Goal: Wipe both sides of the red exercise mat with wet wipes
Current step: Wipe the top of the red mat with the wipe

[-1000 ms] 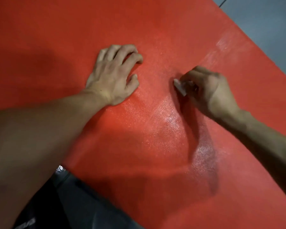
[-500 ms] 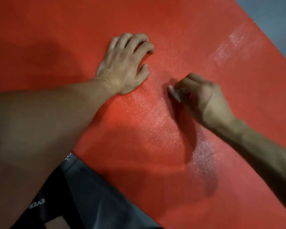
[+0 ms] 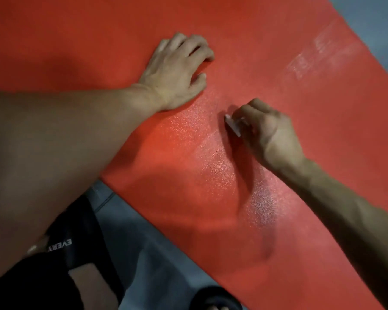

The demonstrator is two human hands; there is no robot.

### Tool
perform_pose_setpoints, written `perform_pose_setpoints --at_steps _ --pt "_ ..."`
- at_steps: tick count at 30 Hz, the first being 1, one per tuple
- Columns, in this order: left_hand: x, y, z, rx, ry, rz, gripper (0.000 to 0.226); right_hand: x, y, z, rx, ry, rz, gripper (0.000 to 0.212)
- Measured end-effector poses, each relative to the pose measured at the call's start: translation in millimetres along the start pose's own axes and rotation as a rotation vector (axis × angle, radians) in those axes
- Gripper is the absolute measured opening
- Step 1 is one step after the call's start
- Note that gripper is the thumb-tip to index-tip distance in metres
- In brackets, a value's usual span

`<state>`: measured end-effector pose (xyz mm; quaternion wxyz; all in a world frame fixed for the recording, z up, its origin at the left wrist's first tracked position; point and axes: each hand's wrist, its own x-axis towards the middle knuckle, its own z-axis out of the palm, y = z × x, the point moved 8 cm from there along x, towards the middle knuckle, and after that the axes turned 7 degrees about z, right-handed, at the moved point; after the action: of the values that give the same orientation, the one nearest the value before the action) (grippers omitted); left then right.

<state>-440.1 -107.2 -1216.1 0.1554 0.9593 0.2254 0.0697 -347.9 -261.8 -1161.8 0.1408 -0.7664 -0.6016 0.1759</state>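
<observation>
The red exercise mat lies flat on the grey floor, running diagonally under both my arms and filling most of the view, its near edge crossing from lower right to the left, where my forearm hides it. My left hand rests on the mat near its middle, heel of the palm down, my fingers bent at the knuckles with their tips touching the surface and the thumb tucked alongside; it holds nothing. Just to its right and slightly nearer to me, my right hand is curled tight, fingers folded round a white wet wipe and pressing it down onto the mat. Only a small pale folded edge of the wipe shows, poking out on the thumb side of the fist toward my left hand; the rest is hidden inside my grip. The two hands are near each other but apart, with bare red mat between them. A glistening patch lies on the textured surface between my hands and on toward me, beside my right forearm, and a paler streaked patch shows near the mat's far right edge. Below the near edge, my black shorts with white lettering and a dark sandal sit over the floor.
</observation>
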Motion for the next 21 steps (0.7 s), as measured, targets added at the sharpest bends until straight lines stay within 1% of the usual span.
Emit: perform_pose_setpoints --at_steps 2,3,5,6,8,9,10,12,13,14,15,16,17,19,21 --pt "0.7 0.0 -8.6 -0.044 -0.035 -0.012 0.045 -3.5 -6.0 3.0 0.004 -0.005 0.011 0.022" --pt "-1.6 -0.4 -14.8 -0.058 -0.045 -0.023 0.047 -10.7 -20.7 11.1 0.036 -0.037 -0.01 0.016" --pt "-13.3 -2.0 -30.8 -0.068 -0.048 -0.037 0.049 -38.4 -65.0 39.2 0.106 -0.119 -0.123 0.005" --pt "-23.5 -3.5 -41.2 -0.071 -0.059 -0.039 0.049 -57.1 -91.5 56.5 0.152 -0.179 -0.195 0.01" --pt "-49.5 -6.4 -66.2 -0.036 -0.085 -0.024 0.049 -98.7 -140.7 85.7 0.182 -0.36 -0.337 0.019" --pt "-63.1 -6.9 -80.3 -0.01 -0.104 -0.013 0.05 -109.4 -152.8 89.5 0.17 -0.407 -0.39 0.023" --pt "-77.5 -7.0 -94.3 0.013 -0.13 -0.002 0.052 -108.8 -155.1 85.4 0.172 -0.408 -0.398 0.023" --pt "-110.8 -9.3 -120.9 0.037 -0.152 -0.003 0.054 -85.1 -128.1 63.0 0.144 -0.3 -0.261 0.013" --pt "-131.0 -12.5 -133.9 0.036 -0.143 -0.022 0.055 -70.5 -107.0 47.3 0.098 -0.226 -0.173 0.012" --pt "-151.4 -15.5 -144.8 0.025 -0.122 -0.048 0.054 -57.3 -86.2 32.0 0.032 -0.157 -0.1 0.016" --pt "-171.0 -17.2 -151.7 -0.004 -0.097 -0.076 0.053 -48.2 -66.8 20.6 -0.018 -0.116 -0.023 0.017" --pt "-190.6 -17.4 -153.0 -0.049 -0.075 -0.113 0.052 -45.4 -53.1 14.3 -0.049 -0.107 0.038 0.013" --pt "-208.4 -16.9 -150.5 -0.11 -0.052 -0.171 0.051 -48.4 -49.2 12.2 -0.059 -0.114 0.062 0.007" --pt "-242.4 -21.5 -135.5 -0.228 0.012 -0.348 0.048 -66.5 -69.4 25.6 -0.039 -0.17 0.04 0.018" --pt "-268.3 -22.5 -108.8 -0.32 0.093 -0.512 0.042 -96.2 -107.3 46.7 0.055 -0.219 -0.053 0.018"
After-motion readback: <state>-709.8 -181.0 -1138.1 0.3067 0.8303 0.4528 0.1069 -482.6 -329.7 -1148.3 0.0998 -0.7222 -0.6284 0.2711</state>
